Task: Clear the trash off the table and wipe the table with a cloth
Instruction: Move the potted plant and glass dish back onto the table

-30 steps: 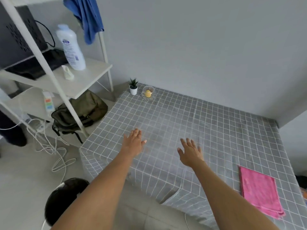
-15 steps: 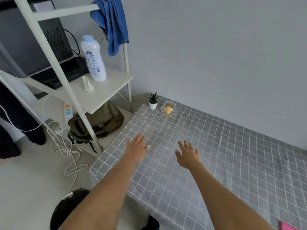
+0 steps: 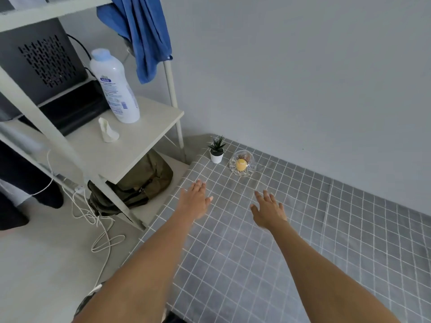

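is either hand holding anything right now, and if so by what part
Nothing is held. The left hand and the right hand both reach out over the table with fingers spread, gripping nothing.

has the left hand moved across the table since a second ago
Yes. The left hand has reached farther toward the small potted plant at the table's far corner; the gap between them is smaller. Fingers straight, holding nothing.
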Tool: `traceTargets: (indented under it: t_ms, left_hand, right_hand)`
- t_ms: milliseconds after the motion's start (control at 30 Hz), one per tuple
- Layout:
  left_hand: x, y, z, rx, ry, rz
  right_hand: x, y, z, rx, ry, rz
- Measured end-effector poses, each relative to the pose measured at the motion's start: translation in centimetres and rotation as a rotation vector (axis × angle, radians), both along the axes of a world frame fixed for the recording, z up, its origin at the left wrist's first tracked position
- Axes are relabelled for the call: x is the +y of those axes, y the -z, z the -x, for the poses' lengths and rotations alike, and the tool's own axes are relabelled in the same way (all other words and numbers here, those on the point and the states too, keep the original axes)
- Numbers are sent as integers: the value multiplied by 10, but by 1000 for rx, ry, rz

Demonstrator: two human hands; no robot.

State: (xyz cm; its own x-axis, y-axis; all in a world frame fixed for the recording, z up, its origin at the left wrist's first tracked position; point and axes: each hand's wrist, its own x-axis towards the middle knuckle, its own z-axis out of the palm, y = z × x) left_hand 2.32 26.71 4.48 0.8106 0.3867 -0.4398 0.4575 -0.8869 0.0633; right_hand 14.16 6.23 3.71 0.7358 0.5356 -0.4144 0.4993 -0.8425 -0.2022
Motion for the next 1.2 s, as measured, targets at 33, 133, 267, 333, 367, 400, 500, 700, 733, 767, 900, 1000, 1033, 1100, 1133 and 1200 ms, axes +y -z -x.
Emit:
traceTargets:
  t_ms: [33,133,267,333,367,400,500,700,733,767,900,1000,1033,1100,1133,1200]
  left_hand:
    - [6,1,-4,10,10,-7]
    - [24,2,-21,16,37,-4]
    - [47,5,-52,-7,65,77]
    - [60,12,-65,-31,63,111]
    - [66,15,-71,-51,51,134]
    - [73,19,-77,-74,40,153]
    - [91,33,-96,-167,15,185]
    - [117,63,-127,-408,5,268]
    - [119,67,-132,-454,14,291]
    - [119,71,-136,-501,21,319]
    - [115,82,-148,-673,-11,451]
    - [114,94,-156,-733,-30,509]
    - [115,97,-158,-746,-35,523]
    - [115,102,-160,-772,-48,547]
    - [114,103,-160,-793,-60,538]
    - [110,99,-160,-835,-84,497]
  right_hand:
    - [5,2,-3,4,9,-4]
    - [20,6,-12,9,57,-28]
    - [37,7,-23,3,137,-52]
    - [49,9,-30,0,194,-79]
    - [56,10,-34,-7,228,-103]
    - [63,11,-38,-18,258,-130]
    - [89,17,-51,-63,320,-191]
    - [131,43,-80,-90,462,-342]
    - [135,48,-83,-99,475,-370]
    - [137,54,-85,-112,480,-395]
    - [141,71,-92,-175,484,-492]
    - [142,80,-94,-208,485,-533]
    - [142,82,-95,-222,486,-540]
    - [141,86,-96,-246,474,-565]
    - [140,88,-97,-257,460,-587]
    - [139,90,-98,-291,435,-635]
